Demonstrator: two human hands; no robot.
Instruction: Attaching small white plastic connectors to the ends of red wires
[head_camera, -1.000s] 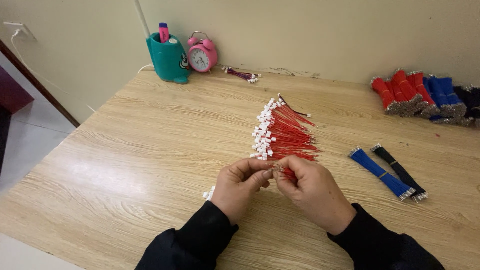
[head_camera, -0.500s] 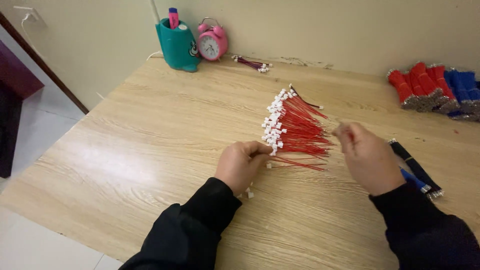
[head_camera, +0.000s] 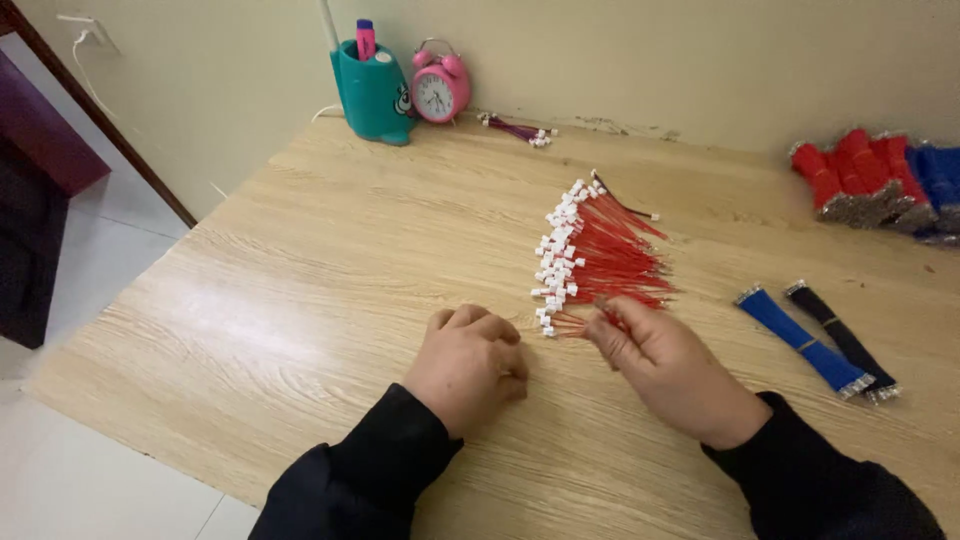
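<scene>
Seen from the head camera, a fan of red wires with white connectors (head_camera: 598, 250) is laid out on the wooden surface (head_camera: 300, 270). Its near end is pinched by the right hand (head_camera: 672, 372), fingers closed on a few strands, while the left hand (head_camera: 468, 365) rests beside it as an empty-looking fist. Many wires appear already laid; blue and black bundles (head_camera: 820, 338) lie untouched nearby.

matt wood-grain table (head_camera: 300, 270), plastic-coated red wires (head_camera: 610, 250)
</scene>
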